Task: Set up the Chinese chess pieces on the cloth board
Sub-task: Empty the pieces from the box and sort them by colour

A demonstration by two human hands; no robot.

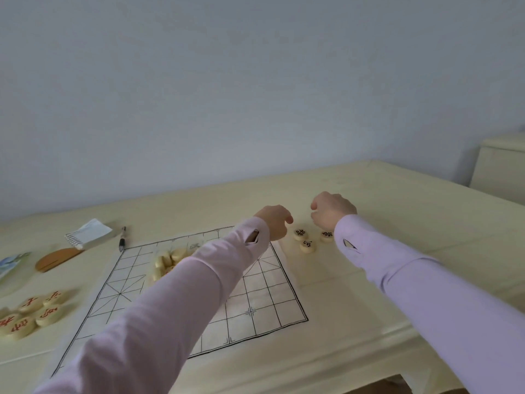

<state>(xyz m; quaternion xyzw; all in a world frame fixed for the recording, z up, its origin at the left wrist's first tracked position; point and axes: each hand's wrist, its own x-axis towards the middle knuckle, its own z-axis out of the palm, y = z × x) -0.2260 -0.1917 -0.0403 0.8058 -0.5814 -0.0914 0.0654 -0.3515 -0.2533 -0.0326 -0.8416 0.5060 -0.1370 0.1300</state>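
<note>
While the left hand (274, 223) and right hand (333, 211) hover beyond the far right corner of the cloth board (255, 302), three black-lettered pieces (307, 245) lie on the surface (369, 308) between them. Both hands' fingers (314, 206) curl; whether they hold anything is unclear.

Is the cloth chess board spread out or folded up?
Spread out. The cloth board lies flat on the table, its grid open edge to edge, though a sleeve covers part.

left grip (274, 221): arm stretched forward, fingers curled down | right grip (332, 211): arm stretched forward, fingers curled
</note>
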